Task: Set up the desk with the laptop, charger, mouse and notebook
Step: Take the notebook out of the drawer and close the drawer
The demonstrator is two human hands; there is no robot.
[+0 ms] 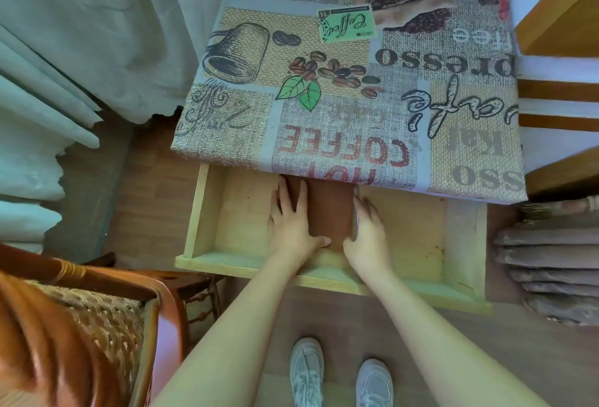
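The drawer (327, 234) stands pulled out from under the tabletop (350, 75), which is covered by a coffee-print cloth. Inside the drawer, toward its middle, lies a brown notebook (329, 212), its far end tucked under the tabletop's near edge. The left hand (293, 225) lies flat over the notebook's left edge, fingers (287, 194) stretched out along the cover and thumb pressed at its near corner. The right hand (368, 233) is set against the notebook's right edge, fingers curled down along that side, thumb at the near corner; both hands clasp the notebook between them. Left of the drawer stands a wooden chair (97, 306) with a patterned seat, and just below the drawer a pair of white shoes (340, 377) stand on the floor
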